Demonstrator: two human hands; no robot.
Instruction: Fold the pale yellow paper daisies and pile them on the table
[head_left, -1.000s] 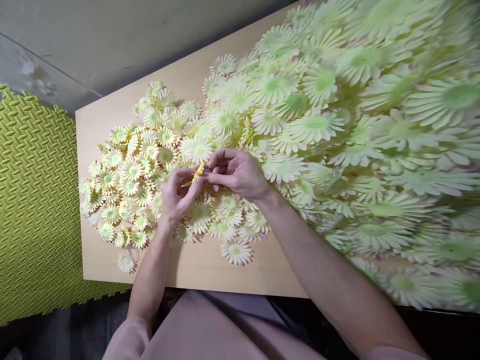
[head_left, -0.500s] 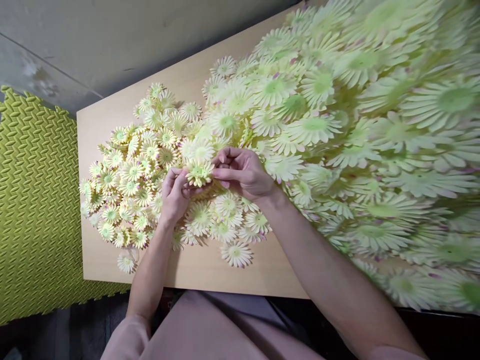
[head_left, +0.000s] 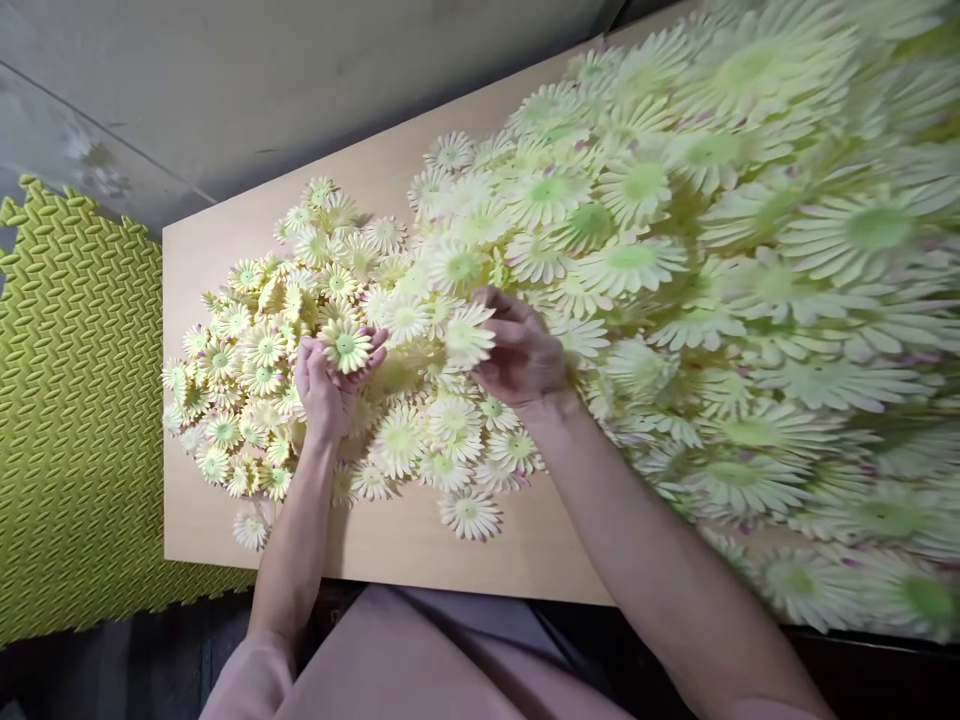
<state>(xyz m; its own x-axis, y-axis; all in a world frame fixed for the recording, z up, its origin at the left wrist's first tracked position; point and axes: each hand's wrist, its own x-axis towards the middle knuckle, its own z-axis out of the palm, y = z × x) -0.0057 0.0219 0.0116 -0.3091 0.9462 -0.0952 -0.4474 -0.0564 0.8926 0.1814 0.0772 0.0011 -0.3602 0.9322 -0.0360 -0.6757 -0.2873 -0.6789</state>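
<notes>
Above the table (head_left: 390, 545), the left hand (head_left: 322, 390) pinches a small daisy (head_left: 345, 345) and the right hand (head_left: 525, 360) pinches a paler daisy (head_left: 466, 335), with a small pile (head_left: 240, 360) at the table's left and a far larger heap (head_left: 750, 250), seemingly untouched, at its right.

The left hand (head_left: 326, 385) is raised palm-up, its fingers curled into a loose cup, with thumb and fingertips drawn in toward each other. The bare left forearm (head_left: 296, 550) runs almost straight up from the lower edge of view, and the wrist is bent slightly back. The right hand (head_left: 525, 358) sits apart to the right with its back turned up. Its fingers are bunched and pinched together at their tips, pointing left. The bare right forearm (head_left: 652, 570) slants in from the lower right, wrist nearly straight.
</notes>
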